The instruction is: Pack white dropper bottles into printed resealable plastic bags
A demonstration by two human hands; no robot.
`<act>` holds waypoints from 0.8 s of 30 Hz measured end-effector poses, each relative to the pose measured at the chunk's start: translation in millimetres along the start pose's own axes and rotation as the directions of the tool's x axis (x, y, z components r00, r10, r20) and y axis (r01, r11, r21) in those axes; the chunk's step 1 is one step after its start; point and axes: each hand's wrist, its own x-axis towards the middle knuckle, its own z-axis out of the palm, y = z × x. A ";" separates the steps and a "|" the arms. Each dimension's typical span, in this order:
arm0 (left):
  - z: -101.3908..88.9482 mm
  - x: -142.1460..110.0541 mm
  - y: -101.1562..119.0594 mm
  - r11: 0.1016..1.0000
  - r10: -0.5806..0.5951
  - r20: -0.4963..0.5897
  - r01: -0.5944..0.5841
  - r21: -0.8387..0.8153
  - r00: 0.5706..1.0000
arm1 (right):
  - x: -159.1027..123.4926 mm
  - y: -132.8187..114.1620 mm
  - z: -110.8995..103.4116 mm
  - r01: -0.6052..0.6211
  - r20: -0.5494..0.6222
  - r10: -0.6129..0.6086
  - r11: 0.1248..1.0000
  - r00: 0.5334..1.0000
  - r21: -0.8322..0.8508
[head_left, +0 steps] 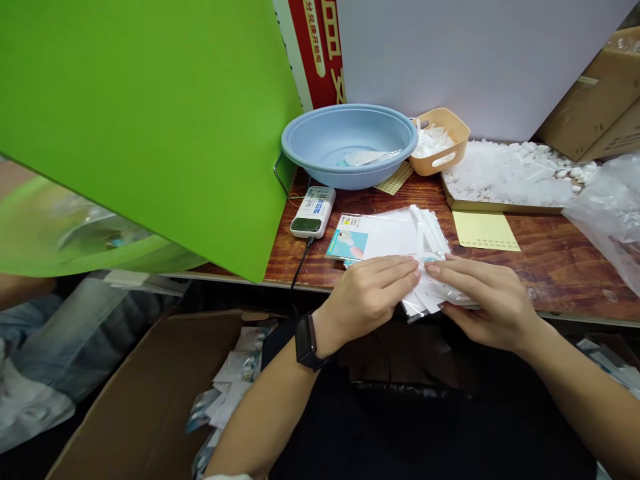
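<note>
Nearest are 2 bare forearms, with 1 black smartwatch on the left wrist. Right hand grips a clear packet at the near table edge, thumb below and fingers on top; left hand is half curled with fingertips on it, and whether it pinches I cannot tell. Just beyond lies 1 illustrated packet.

Farther back stand 1 blue basin, 1 orange basket of white slips and 1 cardboard tray heaped with white pieces. Also visible: 2 yellow sheets, 1 white device with 1 black cable, and 1 clear plastic bag at far right.

Reddish-brown grained wood covers the table. A green panel rises left; beyond it shows a co-worker's jeans-clad leg. Near left, an open carton holds uncounted packets.

The red sign reads "分兑换开始啦"; the device's label is too small to read.
</note>
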 end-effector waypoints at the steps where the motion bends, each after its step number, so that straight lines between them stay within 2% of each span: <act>1: 0.1 0.0 0.5 1.000 0.001 -0.001 -0.001 0.007 1.000 | 0.4 0.0 -0.3 0.008 0.012 -0.008 1.000 1.000 -0.005; 9: 0.7 -2.1 0.5 1.000 0.003 0.004 -0.003 -0.029 1.000 | 4.1 -1.1 1.4 0.067 -0.114 -0.048 0.983 0.992 0.173; 14: 0.4 -1.8 0.6 0.996 -0.016 0.009 0.017 -0.089 1.000 | 4.7 -2.6 -0.2 0.067 -0.150 -0.038 0.980 0.988 0.190; 18: -0.1 -0.7 2.3 0.999 0.028 0.018 -0.027 -0.028 0.999 | 1.6 -2.9 -1.2 0.045 -0.164 -0.014 0.982 0.986 0.184; 24: -3.1 1.3 4.5 1.000 0.017 0.055 -0.017 0.005 0.998 | -1.6 -2.7 -2.4 0.029 -0.199 0.010 0.981 0.980 0.194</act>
